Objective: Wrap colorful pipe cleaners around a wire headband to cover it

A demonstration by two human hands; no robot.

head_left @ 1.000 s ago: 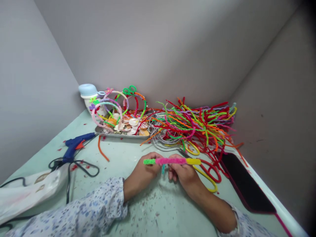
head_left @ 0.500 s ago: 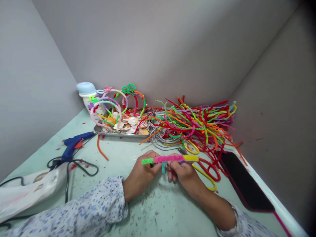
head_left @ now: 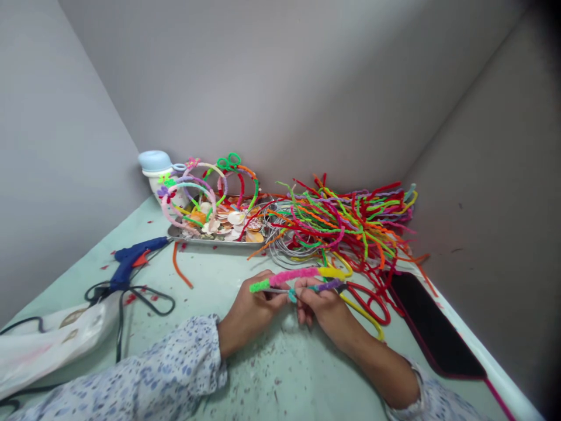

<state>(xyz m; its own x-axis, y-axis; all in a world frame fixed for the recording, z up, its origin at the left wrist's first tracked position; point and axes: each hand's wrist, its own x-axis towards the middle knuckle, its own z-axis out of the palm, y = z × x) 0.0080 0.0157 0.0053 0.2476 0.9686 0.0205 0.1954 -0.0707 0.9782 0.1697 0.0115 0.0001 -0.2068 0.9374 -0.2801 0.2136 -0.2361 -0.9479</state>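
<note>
Between both hands is a fuzzy ring (head_left: 300,273) in green, pink, yellow and purple sections, seen nearly edge-on. My left hand (head_left: 253,309) pinches its near side by the green end, where a bare grey wire stretch shows. My right hand (head_left: 319,301) has its fingers closed on the near side, beside the purple part. A small teal coil (head_left: 292,294) wraps around the wire between my fingertips. Some of the right fingers are curled below the ring.
A metal tray (head_left: 219,241) of shells and finished fuzzy rings stands behind, beside a white bottle (head_left: 156,169). Pipe cleaners (head_left: 350,216) and scissors (head_left: 370,301) lie to the right, near a black phone (head_left: 436,324). A blue glue gun (head_left: 129,260) and plastic bag (head_left: 65,339) are left.
The ring has tilted, so its near side with the wire and purple section shows more. The teal piece, which hung down, now sits curled closer around the wire.
</note>
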